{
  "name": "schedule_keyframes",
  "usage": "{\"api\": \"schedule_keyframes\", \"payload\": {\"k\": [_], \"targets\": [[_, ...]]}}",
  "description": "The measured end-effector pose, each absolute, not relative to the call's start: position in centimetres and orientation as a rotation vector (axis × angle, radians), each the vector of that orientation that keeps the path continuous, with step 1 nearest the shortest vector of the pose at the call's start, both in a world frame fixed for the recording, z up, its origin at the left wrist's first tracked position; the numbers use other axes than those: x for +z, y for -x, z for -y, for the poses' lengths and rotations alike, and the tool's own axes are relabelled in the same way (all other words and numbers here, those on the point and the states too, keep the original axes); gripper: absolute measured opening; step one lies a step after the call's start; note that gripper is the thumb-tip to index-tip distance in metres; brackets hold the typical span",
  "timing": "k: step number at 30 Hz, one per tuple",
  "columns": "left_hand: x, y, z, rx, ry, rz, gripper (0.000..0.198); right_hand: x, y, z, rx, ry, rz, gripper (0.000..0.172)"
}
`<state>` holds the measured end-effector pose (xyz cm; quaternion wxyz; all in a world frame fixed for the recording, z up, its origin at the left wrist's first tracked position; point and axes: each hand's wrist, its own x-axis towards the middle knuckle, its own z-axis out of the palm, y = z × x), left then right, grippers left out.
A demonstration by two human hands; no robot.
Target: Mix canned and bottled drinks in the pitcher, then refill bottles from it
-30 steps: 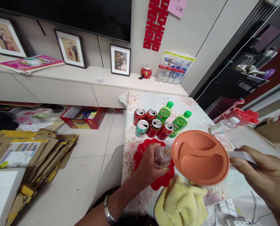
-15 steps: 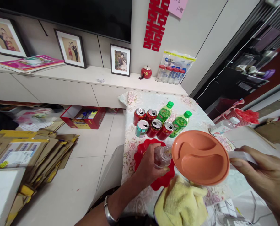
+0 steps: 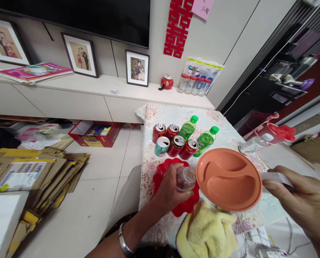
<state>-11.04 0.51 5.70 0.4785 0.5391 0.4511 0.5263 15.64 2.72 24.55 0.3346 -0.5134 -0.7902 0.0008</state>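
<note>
My left hand [image 3: 168, 186] is wrapped round a small clear bottle [image 3: 186, 178], tipped so its mouth meets the rim of an orange divided plate [image 3: 228, 179]. The bottle hangs over a red flower-shaped tray [image 3: 162, 170] on the flowered tablecloth [image 3: 176, 114]. My right hand [image 3: 300, 200] grips the plate's pale handle [image 3: 277, 176] and holds the plate tilted above the table. A yellow towel [image 3: 207, 233] lies bunched just below the plate.
Several opened drink cans [image 3: 173, 141] and two green-capped bottles [image 3: 200, 138] stand behind the tray. A clear bottle [image 3: 254, 143] lies at the table's right side beside a red basket [image 3: 278, 132]. Flattened cardboard [image 3: 33, 172] covers the floor at left; a low cabinet [image 3: 68, 96] holds framed photos.
</note>
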Motion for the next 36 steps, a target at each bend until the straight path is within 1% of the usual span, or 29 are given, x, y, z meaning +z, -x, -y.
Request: {"api": "schedule_keyframes", "payload": {"k": [9,16,21,32,36], "targets": [[5.64,11.12,-0.39,1.265,-1.324,-1.119,0.078,24.99,-15.51,-3.16,-0.071,1.277,2.136,0.060],[5.65,11.08,-0.46,1.279,-1.303,-1.102,0.078,24.78,-15.79,-3.14,-0.075,1.277,2.131,0.060],[5.69,11.05,-0.46,1.280,-1.310,-1.120,0.078,24.92,-15.64,-3.16,-0.108,1.269,2.133,0.064],[5.43,11.01,-0.43,1.294,-1.320,-1.112,0.077,25.06,-15.60,-3.06,-0.113,1.254,2.137,0.059],[5.74,11.01,-0.50,1.309,-1.314,-1.103,0.076,25.05,-15.34,-3.22,-0.128,1.312,2.115,0.066]]}}
